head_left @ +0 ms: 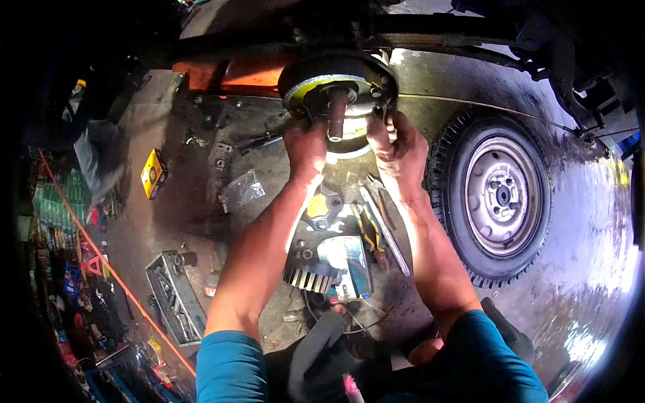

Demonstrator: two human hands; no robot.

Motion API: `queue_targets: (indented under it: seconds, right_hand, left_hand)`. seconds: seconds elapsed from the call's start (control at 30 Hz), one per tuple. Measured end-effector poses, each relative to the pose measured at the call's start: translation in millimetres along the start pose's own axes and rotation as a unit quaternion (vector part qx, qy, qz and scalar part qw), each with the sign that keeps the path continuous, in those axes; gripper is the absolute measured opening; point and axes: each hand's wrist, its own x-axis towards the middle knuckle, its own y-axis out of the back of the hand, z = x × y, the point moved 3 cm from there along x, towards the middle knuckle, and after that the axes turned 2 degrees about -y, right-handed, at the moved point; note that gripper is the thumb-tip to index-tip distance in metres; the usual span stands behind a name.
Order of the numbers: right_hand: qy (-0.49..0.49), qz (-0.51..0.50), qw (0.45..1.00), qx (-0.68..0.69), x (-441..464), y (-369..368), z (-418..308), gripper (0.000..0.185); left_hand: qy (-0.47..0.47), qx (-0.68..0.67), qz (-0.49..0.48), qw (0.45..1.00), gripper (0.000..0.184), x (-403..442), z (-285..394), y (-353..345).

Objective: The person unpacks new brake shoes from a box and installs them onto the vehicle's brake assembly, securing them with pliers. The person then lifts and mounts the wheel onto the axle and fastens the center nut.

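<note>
Grimy floor (131,232) below; my left hand (306,151) and right hand (403,154) curl in beside the raised brake assembly's spindle (337,117), tire (451,215) nearby; can't tell what's pinched; spring tension could ping bits loose.

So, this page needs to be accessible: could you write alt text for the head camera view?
Bare left hand and right hand reach to either side of a protruding spindle on a brake assembly. A wheel with tire rests at right; pliers and a metal tray of tools lie on the floor.
</note>
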Motion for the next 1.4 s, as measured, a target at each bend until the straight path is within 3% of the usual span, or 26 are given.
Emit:
queue_targets:
  seconds: [0.13,0.23,0.27,0.33,0.47,0.57,0.63,0.67,0.77,0.87,1.13,1.27,1.4]
  right_hand:
    - [-0.099,-0.065,0.993,-0.012,0.1,5.7,-6.5,0.039]
    - [-0.021,-0.017,0.999,-0.022,-0.2,4.8,-3.9,0.029]
    - [-0.036,0.018,0.999,0.036,-0.5,1.6,-5.8,0.031]
    - [0.003,0.024,0.999,0.034,-0.4,-2.1,8.8,0.034]
    - [0.035,0.011,0.999,-0.012,0.6,2.0,12.4,0.048]
    - [-0.031,-0.047,0.989,0.135,6.3,-2.4,18.8,0.067]
    - [-0.097,-0.115,0.958,0.245,13.1,-2.2,3.2,0.073]
    - [-0.085,-0.137,0.963,0.215,16.5,-0.4,4.7,0.076]
    - [-0.043,-0.132,0.977,0.162,22.9,4.2,3.3,0.052]
    - [-0.040,-0.138,0.978,0.150,23.9,4.2,9.6,0.056]
    - [-0.029,-0.140,0.976,0.165,28.0,3.0,23.6,0.056]
    - [-0.010,-0.152,0.969,0.192,35.6,3.9,26.6,0.051]
    - [-0.028,-0.159,0.958,0.235,39.3,1.5,31.4,0.047]
  left_hand:
    - [-0.064,0.029,0.010,0.997,0.015,0.7,-14.8,-3.8]
    - [-0.023,-0.071,0.048,0.996,0.022,-5.8,-8.4,-11.5]
    - [-0.009,-0.115,0.067,0.991,0.025,-6.7,-4.4,-13.0]
    - [-0.010,-0.066,0.041,0.997,0.030,-4.7,-4.9,-7.3]
    - [0.027,-0.098,0.025,0.994,0.034,-7.1,4.8,-11.2]
    - [-0.030,-0.132,0.043,0.990,0.033,-5.5,-4.9,-14.3]
    - [-0.007,-0.151,0.037,0.988,0.023,-4.8,-8.8,-12.9]
    - [0.003,-0.161,0.033,0.986,0.019,-3.9,-9.5,-13.6]
    - [0.023,-0.223,0.054,0.973,0.033,-7.7,-10.0,-14.8]
    - [0.027,-0.194,0.041,0.980,0.021,-6.4,-9.4,-17.4]
    - [-0.034,-0.103,0.019,0.994,0.031,1.5,-15.3,-10.6]
    - [0.044,-0.234,-0.083,0.968,0.042,5.3,-6.9,-8.0]
    - [0.083,-0.240,-0.065,0.965,0.045,12.1,-10.1,-12.5]
